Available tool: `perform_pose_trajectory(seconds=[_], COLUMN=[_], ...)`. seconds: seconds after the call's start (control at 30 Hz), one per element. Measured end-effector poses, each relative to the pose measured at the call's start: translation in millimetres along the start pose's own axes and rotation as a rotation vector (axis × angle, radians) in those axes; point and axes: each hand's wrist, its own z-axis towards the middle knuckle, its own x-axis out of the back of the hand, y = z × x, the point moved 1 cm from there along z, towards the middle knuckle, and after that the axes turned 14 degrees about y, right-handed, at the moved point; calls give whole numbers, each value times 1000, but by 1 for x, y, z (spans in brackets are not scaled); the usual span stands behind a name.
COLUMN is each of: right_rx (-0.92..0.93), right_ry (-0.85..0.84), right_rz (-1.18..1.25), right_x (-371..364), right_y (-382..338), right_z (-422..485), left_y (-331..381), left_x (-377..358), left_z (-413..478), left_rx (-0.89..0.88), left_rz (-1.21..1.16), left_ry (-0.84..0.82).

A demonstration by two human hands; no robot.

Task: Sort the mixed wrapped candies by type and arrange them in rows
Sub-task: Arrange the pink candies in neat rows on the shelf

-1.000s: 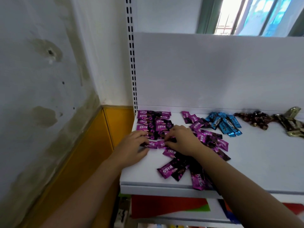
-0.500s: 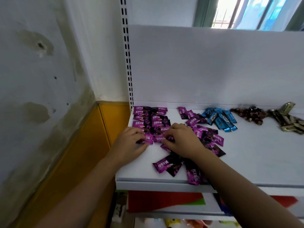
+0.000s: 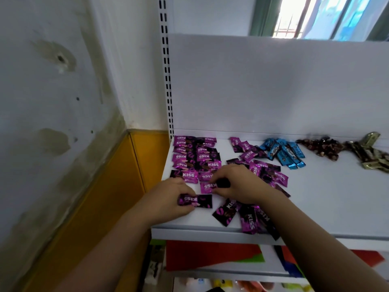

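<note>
Purple KISS candies lie in two neat rows [image 3: 195, 157] at the back left of the white shelf [image 3: 328, 199]. More purple ones lie loose in a heap [image 3: 265, 171] to the right and near the front edge [image 3: 248, 220]. My left hand [image 3: 168, 201] pinches one purple KISS candy [image 3: 196, 201] flat on the shelf, just below the rows. My right hand [image 3: 242, 184] holds the end of another purple candy [image 3: 207, 187] beside it. Blue candies [image 3: 284, 153], brown candies [image 3: 320, 146] and gold candies [image 3: 370, 154] lie in separate heaps further right.
The shelf's white back panel [image 3: 273, 85] rises behind the candies. A perforated upright [image 3: 166, 70] and a stained wall [image 3: 52, 102] close off the left side. Lower shelves with coloured goods [image 3: 210, 256] show beneath the front edge.
My left hand has drawn back toward the front edge with a purple candy in it. My right hand has shifted slightly and now holds a candy at the rows' near end.
</note>
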Motion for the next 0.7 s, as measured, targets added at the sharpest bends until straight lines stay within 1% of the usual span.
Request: perform_pose_trajectory(seconds=[0.1, 0.23, 0.37, 0.47, 0.57, 0.67, 0.7], right_rx=[9, -21, -46, -41, -112, -131, -128], right_ry=[4, 49, 61, 49, 79, -7, -51], right_rz=[-22, -7, 3, 44, 56, -26, -59], right_x=[-14, -23, -22, -17, 1, 13, 14], right_y=[1, 10, 12, 13, 22, 34, 37], right_z=[3, -9, -15, -15, -18, -24, -26], left_y=[-15, -21, -25, -25, -23, -5, 6], left_x=[4, 0, -5, -9, -10, -8, -8], left_z=[-6, -6, -3, -2, -3, -1, 2], left_rx=[39, 54, 88, 100, 79, 2, -24], left_rz=[42, 31, -23, -22, 7, -23, -36], left_ry=[49, 118, 144, 164, 224, 319, 308])
